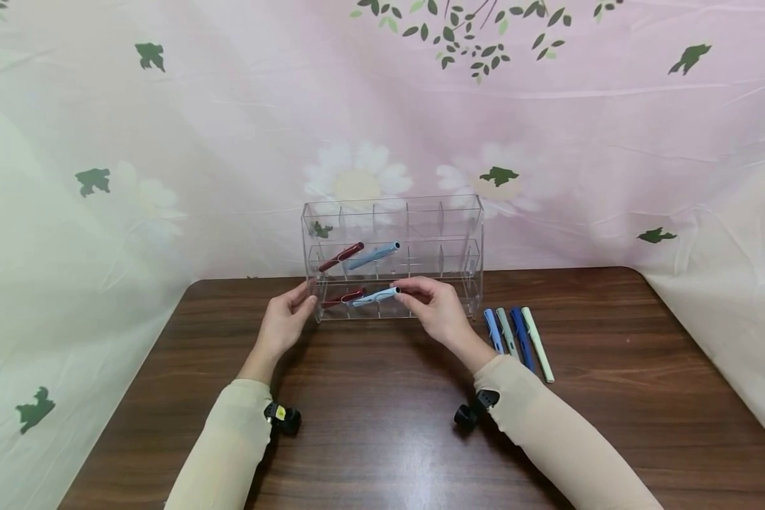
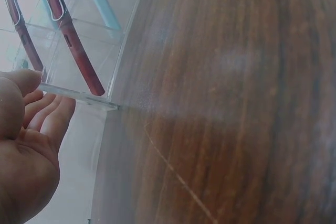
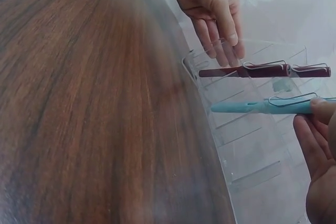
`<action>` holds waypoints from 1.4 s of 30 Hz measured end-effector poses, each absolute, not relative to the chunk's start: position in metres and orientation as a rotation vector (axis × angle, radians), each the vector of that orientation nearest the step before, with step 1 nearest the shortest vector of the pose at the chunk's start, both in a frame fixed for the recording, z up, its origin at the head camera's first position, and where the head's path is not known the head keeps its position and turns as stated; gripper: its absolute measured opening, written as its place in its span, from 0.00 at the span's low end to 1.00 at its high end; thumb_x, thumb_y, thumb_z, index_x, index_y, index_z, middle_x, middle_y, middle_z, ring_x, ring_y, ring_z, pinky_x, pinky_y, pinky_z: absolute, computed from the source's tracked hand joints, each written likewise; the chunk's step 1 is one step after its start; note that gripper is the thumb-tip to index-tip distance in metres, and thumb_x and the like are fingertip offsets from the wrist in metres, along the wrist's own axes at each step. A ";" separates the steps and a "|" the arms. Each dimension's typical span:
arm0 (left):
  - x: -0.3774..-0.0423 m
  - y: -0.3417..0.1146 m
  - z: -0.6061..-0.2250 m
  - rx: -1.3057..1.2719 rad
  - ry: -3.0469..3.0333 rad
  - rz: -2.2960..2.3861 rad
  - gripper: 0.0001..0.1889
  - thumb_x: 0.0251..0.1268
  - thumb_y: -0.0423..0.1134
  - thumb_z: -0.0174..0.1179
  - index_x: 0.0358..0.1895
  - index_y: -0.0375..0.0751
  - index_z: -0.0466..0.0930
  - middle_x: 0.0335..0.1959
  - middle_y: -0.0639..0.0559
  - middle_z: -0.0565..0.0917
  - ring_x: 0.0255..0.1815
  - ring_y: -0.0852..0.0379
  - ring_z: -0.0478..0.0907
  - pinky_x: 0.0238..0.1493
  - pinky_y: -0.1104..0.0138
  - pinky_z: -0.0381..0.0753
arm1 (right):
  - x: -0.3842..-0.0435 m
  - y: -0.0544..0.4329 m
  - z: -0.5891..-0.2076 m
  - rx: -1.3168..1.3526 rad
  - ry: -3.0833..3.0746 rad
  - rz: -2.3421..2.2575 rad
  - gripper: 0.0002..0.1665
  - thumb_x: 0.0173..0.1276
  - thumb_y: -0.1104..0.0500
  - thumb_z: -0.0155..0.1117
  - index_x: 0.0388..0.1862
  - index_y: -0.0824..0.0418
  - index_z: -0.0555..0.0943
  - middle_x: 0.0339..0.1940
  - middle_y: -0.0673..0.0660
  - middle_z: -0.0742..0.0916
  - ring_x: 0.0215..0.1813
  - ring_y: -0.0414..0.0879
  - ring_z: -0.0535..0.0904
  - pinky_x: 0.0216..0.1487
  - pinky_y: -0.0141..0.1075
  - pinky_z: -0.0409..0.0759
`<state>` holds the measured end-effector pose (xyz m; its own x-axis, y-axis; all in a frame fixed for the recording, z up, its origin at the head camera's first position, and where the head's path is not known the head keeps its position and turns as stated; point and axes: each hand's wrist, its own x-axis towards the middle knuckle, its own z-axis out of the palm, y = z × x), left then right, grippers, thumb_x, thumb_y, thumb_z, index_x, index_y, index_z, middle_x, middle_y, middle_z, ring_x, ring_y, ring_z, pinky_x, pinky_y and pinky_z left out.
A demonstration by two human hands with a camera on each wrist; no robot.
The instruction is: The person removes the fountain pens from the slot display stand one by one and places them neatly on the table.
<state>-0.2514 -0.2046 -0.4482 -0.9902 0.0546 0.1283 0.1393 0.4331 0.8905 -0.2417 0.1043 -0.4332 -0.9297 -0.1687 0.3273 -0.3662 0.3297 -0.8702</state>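
A clear acrylic pen rack (image 1: 482, 244) with rows of divided compartments stands at the back of the table. My left hand (image 1: 287, 322) grips its left side wall, thumb on one face and fingers on the other. My right hand (image 1: 436, 308) pinches the cap end of a light blue pen (image 3: 252, 107), whose other end points down into the lower front row. Beside it, a dark red pen (image 2: 79, 56) leans in the leftmost front compartment. Behind these, another dark red pen (image 1: 341, 257) and a blue pen (image 1: 375, 256) lean in the row above.
Right of the rack, a light blue pen (image 1: 494, 331), a grey-green pen (image 1: 507, 333), a dark blue pen (image 1: 523, 338) and a pale green pen (image 1: 538, 345) lie side by side on the brown wooden table (image 1: 370, 411). A printed cloth (image 1: 242, 142) hangs behind.
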 end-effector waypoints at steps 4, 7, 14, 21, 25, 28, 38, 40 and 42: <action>-0.253 -0.205 -0.449 -0.178 -2.580 -1.628 0.25 0.84 0.33 0.58 0.77 0.27 0.71 0.73 0.31 0.78 0.72 0.38 0.81 0.70 0.62 0.82 | -0.239 0.105 -0.430 0.478 -2.377 1.636 0.13 0.74 0.63 0.75 0.55 0.59 0.92 0.51 0.60 0.94 0.47 0.48 0.91 0.44 0.23 0.87; -0.253 -0.205 -0.450 -0.177 -2.573 -1.636 0.25 0.84 0.33 0.58 0.77 0.27 0.71 0.73 0.31 0.78 0.71 0.38 0.81 0.70 0.62 0.82 | -0.238 0.107 -0.427 0.457 -2.344 1.647 0.13 0.74 0.63 0.75 0.55 0.60 0.92 0.50 0.60 0.94 0.46 0.46 0.91 0.44 0.23 0.88; -0.253 -0.204 -0.450 -0.181 -2.567 -1.648 0.25 0.84 0.33 0.58 0.77 0.27 0.71 0.73 0.31 0.78 0.72 0.38 0.81 0.70 0.63 0.82 | -0.237 0.110 -0.422 0.416 -2.278 1.668 0.12 0.73 0.63 0.76 0.54 0.60 0.92 0.50 0.61 0.94 0.45 0.41 0.90 0.45 0.23 0.89; -0.252 -0.204 -0.450 -0.185 -2.588 -1.605 0.25 0.84 0.33 0.58 0.77 0.27 0.70 0.73 0.32 0.77 0.72 0.38 0.80 0.70 0.62 0.82 | -0.237 0.114 -0.416 0.459 -2.149 1.722 0.12 0.72 0.67 0.75 0.53 0.66 0.91 0.49 0.66 0.93 0.43 0.30 0.88 0.47 0.23 0.90; -0.253 -0.204 -0.451 -0.179 -2.583 -1.614 0.25 0.84 0.33 0.58 0.77 0.26 0.70 0.73 0.31 0.77 0.72 0.37 0.80 0.70 0.62 0.82 | -0.238 0.117 -0.408 0.484 -2.056 1.786 0.12 0.71 0.70 0.74 0.52 0.72 0.90 0.48 0.72 0.92 0.42 0.30 0.88 0.47 0.24 0.90; -0.254 -0.204 -0.451 -0.173 -2.582 -1.613 0.25 0.84 0.32 0.57 0.77 0.26 0.70 0.73 0.30 0.77 0.71 0.37 0.81 0.70 0.61 0.82 | -0.238 0.119 -0.401 0.485 -2.005 1.794 0.11 0.71 0.72 0.73 0.51 0.74 0.89 0.47 0.75 0.91 0.42 0.30 0.88 0.46 0.23 0.90; -0.255 -0.205 -0.451 -0.161 -2.608 -1.569 0.26 0.84 0.34 0.58 0.78 0.27 0.70 0.72 0.29 0.78 0.71 0.37 0.81 0.70 0.58 0.83 | -0.238 0.128 -0.383 0.459 -1.949 1.765 0.13 0.71 0.72 0.74 0.52 0.75 0.89 0.41 0.42 0.94 0.41 0.32 0.89 0.43 0.23 0.90; -0.255 -0.204 -0.451 -0.162 -2.612 -1.574 0.26 0.84 0.34 0.57 0.78 0.27 0.69 0.72 0.29 0.78 0.71 0.36 0.81 0.70 0.58 0.83 | -0.237 0.130 -0.381 0.457 -1.954 1.759 0.13 0.71 0.71 0.74 0.52 0.74 0.89 0.40 0.34 0.92 0.40 0.32 0.89 0.43 0.23 0.90; -0.254 -0.204 -0.451 -0.158 -2.620 -1.573 0.26 0.84 0.34 0.57 0.78 0.27 0.69 0.73 0.29 0.77 0.71 0.36 0.81 0.71 0.58 0.83 | -0.236 0.132 -0.378 0.468 -1.962 1.744 0.12 0.71 0.71 0.74 0.52 0.74 0.89 0.39 0.33 0.91 0.40 0.32 0.89 0.43 0.24 0.90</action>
